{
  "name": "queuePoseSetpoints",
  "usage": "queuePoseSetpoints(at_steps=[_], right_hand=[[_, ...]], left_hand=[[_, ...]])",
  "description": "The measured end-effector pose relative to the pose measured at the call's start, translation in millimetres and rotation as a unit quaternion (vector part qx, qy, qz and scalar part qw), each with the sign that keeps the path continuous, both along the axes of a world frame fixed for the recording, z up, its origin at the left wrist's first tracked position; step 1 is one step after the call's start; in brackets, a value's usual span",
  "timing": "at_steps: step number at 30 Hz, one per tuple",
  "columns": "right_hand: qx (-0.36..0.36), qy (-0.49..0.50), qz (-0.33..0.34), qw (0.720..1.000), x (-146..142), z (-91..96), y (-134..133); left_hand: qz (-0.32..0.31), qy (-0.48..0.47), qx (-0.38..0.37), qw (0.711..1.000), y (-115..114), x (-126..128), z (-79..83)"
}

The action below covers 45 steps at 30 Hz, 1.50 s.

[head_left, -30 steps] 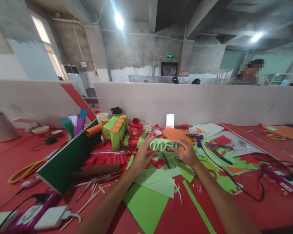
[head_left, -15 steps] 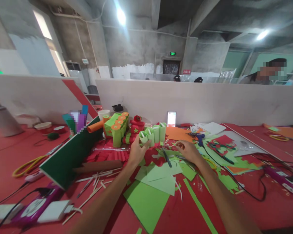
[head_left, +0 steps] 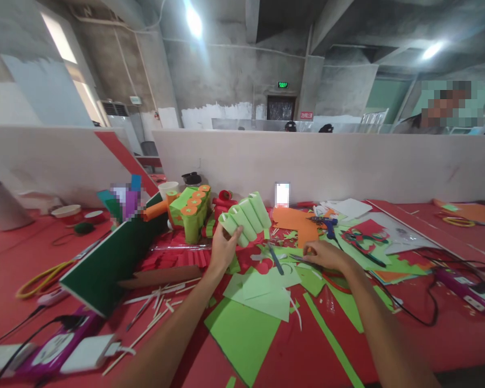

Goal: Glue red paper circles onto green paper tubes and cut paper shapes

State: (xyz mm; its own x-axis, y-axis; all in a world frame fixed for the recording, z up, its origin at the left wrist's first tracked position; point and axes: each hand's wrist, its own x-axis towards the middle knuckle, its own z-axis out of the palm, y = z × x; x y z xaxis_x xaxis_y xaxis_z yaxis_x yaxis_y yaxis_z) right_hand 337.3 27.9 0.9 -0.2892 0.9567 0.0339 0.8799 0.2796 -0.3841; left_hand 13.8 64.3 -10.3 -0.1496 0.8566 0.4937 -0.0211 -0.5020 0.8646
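Note:
My left hand [head_left: 223, 249] is closed on a row of joined light-green paper tubes [head_left: 246, 216], held up above the red table [head_left: 32, 253] in front of a green and orange paper model [head_left: 193, 210]. My right hand [head_left: 326, 255] lies low on the green paper scraps [head_left: 307, 280], fingers curled down over the scraps beside a red ring [head_left: 335, 281]; what it grips, if anything, is hidden. A dark pen-like tool [head_left: 275, 260] lies between the two hands.
A dark green board [head_left: 113, 264] leans at left with thin sticks [head_left: 153, 307] scattered by it. A blue glue gun [head_left: 327, 223], orange paper [head_left: 299, 221] and cables [head_left: 420, 318] lie at right. White chargers [head_left: 87, 353] sit at the front left. A white partition [head_left: 347, 167] backs the table; a person sits beyond it.
My left hand lifted the green tubes off the table and tilted them up. My right hand let go of them and dropped to the scraps at the right.

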Motion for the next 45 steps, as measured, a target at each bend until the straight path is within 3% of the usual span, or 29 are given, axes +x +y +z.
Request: queuePoseSetpoints(at_steps=[6,10,15,17,19,23,26,30,35,45], right_hand=[[0.058,0.058,0.049,0.995,-43.6,-0.9,-3.1],[0.067,0.031,0.087,0.993,-76.3,-12.8,-4.3],[0.062,0.031,0.119,0.991,-87.2,-21.7,-3.8],[0.079,0.043,0.086,0.992,-79.9,-21.5,1.3],[0.128,0.039,0.002,0.991,-64.0,-19.8,9.5],[0.196,0.013,-0.162,0.967,-10.8,-17.0,26.5],[0.208,-0.016,-0.239,0.948,28.5,-20.2,32.9],[0.198,-0.045,-0.279,0.939,52.8,-29.8,39.1],[0.182,-0.054,-0.316,0.930,55.6,-39.3,48.8],[0.221,0.025,-0.325,0.919,65.0,-39.2,58.1]], left_hand=[[-0.015,0.013,0.005,1.000,-1.9,1.1,0.9],[-0.007,0.018,0.001,1.000,-1.7,0.4,-1.4],[-0.003,0.026,-0.004,1.000,0.6,-0.2,-4.4],[-0.007,0.030,-0.006,1.000,0.6,-0.2,-3.7],[-0.012,0.034,-0.005,0.999,-0.4,0.2,-2.3],[-0.034,0.039,-0.013,0.999,-3.7,2.5,-0.1],[-0.048,0.056,-0.020,0.997,-6.1,4.8,-0.6],[-0.048,0.095,-0.013,0.994,-9.0,6.5,-1.6],[-0.047,0.142,0.008,0.989,-11.8,6.8,-1.5],[-0.037,0.176,0.005,0.984,-13.6,9.3,-2.9]])
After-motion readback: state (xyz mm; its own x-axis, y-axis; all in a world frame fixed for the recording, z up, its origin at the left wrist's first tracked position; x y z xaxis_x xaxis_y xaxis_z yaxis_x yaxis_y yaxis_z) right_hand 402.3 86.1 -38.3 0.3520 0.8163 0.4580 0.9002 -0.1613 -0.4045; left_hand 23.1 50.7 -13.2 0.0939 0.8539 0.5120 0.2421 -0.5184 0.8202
